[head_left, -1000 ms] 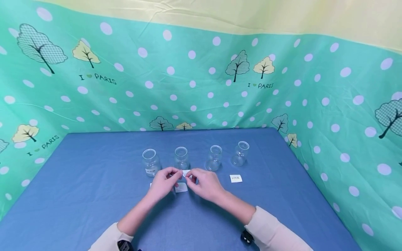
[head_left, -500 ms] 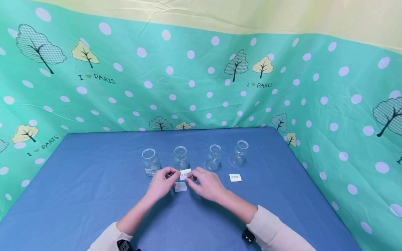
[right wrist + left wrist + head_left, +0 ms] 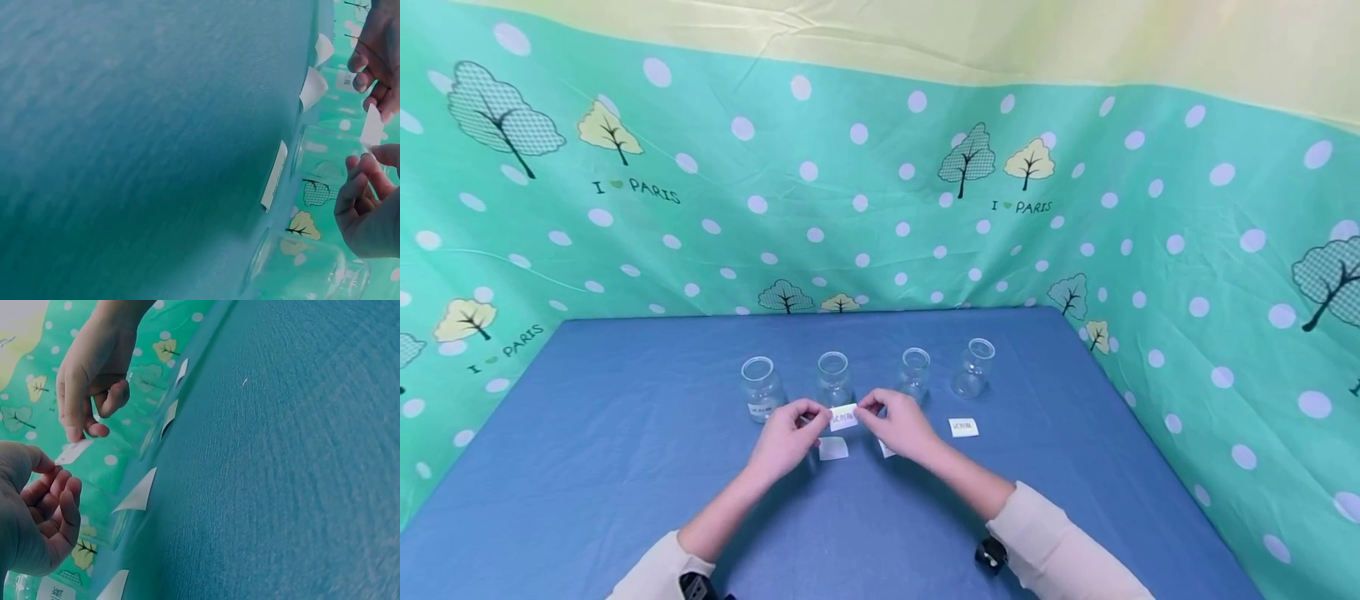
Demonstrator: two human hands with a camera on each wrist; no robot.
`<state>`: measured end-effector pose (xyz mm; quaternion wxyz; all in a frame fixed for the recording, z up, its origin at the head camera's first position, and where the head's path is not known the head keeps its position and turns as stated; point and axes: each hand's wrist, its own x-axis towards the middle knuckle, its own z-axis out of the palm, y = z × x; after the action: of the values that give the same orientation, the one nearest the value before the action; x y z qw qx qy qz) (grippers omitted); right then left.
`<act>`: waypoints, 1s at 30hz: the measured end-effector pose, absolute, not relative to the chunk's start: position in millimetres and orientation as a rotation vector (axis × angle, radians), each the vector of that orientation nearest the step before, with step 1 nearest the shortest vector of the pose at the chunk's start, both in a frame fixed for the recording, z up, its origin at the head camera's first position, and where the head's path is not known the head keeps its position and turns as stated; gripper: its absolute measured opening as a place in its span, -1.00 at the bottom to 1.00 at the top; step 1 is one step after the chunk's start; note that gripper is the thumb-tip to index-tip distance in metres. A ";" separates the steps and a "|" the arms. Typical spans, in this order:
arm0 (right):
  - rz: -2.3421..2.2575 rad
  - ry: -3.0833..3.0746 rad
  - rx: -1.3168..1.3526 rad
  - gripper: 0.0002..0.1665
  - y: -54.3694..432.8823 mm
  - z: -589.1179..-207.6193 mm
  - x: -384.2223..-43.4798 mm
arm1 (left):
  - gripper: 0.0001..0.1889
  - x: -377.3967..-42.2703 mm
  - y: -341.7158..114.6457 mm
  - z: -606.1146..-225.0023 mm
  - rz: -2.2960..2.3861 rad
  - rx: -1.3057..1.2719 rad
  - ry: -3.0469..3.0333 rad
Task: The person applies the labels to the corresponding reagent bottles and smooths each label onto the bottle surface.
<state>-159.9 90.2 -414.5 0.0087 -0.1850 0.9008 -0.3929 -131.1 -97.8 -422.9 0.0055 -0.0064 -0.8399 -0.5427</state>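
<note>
A small white label (image 3: pixel 843 417) with handwritten characters is stretched between both hands, its written face toward the head camera. My left hand (image 3: pixel 784 435) pinches its left edge between thumb and index finger. At the opposite edge, the thumb and index finger of my right hand (image 3: pixel 901 427) pinch it. Just behind the label stands a clear glass jar (image 3: pixel 833 371), second from the left. The leftmost jar (image 3: pixel 760 383) carries a similar label (image 3: pixel 760 409) on its front. Below the hands lies a blank white paper piece (image 3: pixel 832 448), curled up in the left wrist view.
Two more glass jars, one (image 3: pixel 914 371) partly behind the right hand and one (image 3: pixel 974 367) at the far right, complete the row. A written label (image 3: pixel 964 427) lies before the rightmost jar. Another paper piece (image 3: pixel 887 448) shows under the right hand. Blue cloth (image 3: pixel 850 533) covers the table.
The label has tipped up so its writing faces the head camera. My right hand has risen slightly and regripped at the right edge, uncovering a paper piece below. The left hand has stayed nearly still.
</note>
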 end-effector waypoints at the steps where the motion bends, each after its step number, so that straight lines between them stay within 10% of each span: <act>1: -1.261 2.787 -0.577 -0.85 89.8 -414.6 -160.9 | -0.85 -131.8 -98.2 -423.5 -1.701 -0.021 -2.630; 30: -1.250 2.742 -0.553 -0.85 78.7 -426.2 -183.3 | -0.86 -150.7 -108.2 -434.9 -1.346 -0.090 -2.706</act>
<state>-183.3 78.7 -426.2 0.0387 -0.1803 0.8943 -0.4076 -150.7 -108.2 -434.9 0.0588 -0.0298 -0.8934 -0.4444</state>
